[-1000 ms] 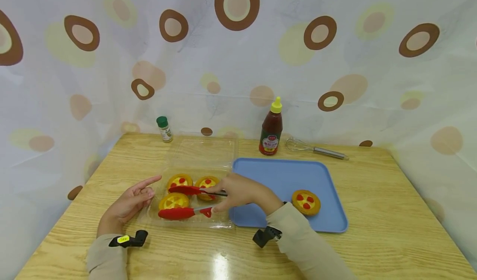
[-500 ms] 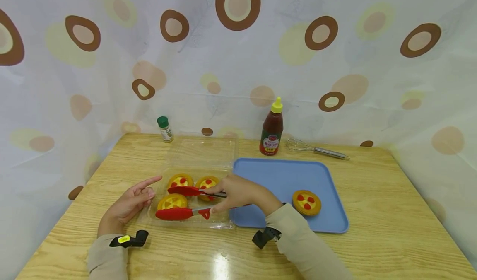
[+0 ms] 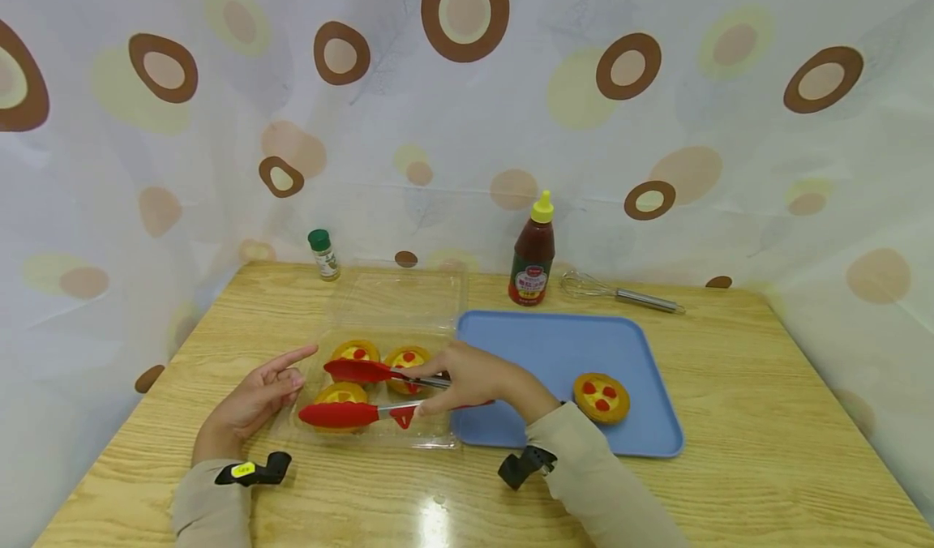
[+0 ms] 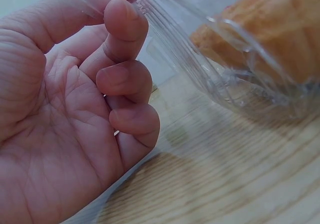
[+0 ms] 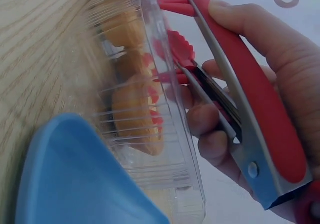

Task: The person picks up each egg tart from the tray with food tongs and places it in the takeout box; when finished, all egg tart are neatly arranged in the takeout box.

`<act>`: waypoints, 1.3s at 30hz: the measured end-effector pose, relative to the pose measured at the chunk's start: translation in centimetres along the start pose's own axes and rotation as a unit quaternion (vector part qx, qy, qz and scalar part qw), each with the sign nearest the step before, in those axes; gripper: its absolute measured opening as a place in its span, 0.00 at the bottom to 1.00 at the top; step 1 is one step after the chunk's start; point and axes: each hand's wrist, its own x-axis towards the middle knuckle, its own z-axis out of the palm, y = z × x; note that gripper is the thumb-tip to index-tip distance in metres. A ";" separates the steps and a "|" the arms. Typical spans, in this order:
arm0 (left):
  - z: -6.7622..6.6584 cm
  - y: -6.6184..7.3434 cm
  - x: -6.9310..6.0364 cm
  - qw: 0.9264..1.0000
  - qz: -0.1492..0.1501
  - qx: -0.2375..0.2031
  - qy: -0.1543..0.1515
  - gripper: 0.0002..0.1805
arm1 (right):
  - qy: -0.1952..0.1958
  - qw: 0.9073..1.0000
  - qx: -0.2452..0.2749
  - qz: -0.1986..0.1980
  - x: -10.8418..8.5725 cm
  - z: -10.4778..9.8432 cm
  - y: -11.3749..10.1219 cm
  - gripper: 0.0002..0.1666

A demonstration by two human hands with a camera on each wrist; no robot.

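Observation:
In the head view my right hand point(image 3: 470, 376) grips red-tipped tongs point(image 3: 339, 415) by their arms. The tongs' arms stand apart, with the front yellow-topped egg tart point(image 3: 339, 392) between their red heads. Behind it in the open clear plastic box point(image 3: 436, 433) lie two tarts with red toppings, a left tart point(image 3: 362, 347) and a right tart point(image 3: 409, 357). At the box's left rim, my left hand point(image 3: 251, 402) holds the edge near thumb and forefinger; its other fingers are curled in the left wrist view. The right wrist view shows red handle grips point(image 5: 245, 78) in the palm.
Right of the box, a blue tray point(image 3: 540, 345) bears one tart point(image 3: 601, 397) with red toppings. Along the back stand a green-capped shaker point(image 3: 324, 256) and a sauce bottle point(image 3: 532, 260). A whisk point(image 3: 620, 293) lies behind the tray. The box's clear lid point(image 3: 400, 297) is folded back.
The tongs have moved slightly left, and their near red head has risen a little over the front tart. My left hand stays at the box rim.

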 end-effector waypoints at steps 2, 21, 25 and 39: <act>0.0 0.0 0.0 1.000 0.000 -0.001 -0.002 0.27 | 0.009 1.000 0.013 -0.005 -0.3 0.0 0.0 0.33; 0.0 -0.1 0.0 1.000 0.013 0.000 -0.010 0.28 | 0.085 0.994 0.057 -0.044 -4.4 0.2 0.7 0.34; 0.0 0.0 0.1 1.000 0.017 -0.004 -0.013 0.28 | 0.100 0.992 0.065 -0.037 -5.8 -0.1 0.8 0.34; 0.0 -0.1 0.0 1.000 0.009 0.014 -0.001 0.29 | 0.137 0.990 0.030 -0.017 -11.8 -1.6 2.2 0.35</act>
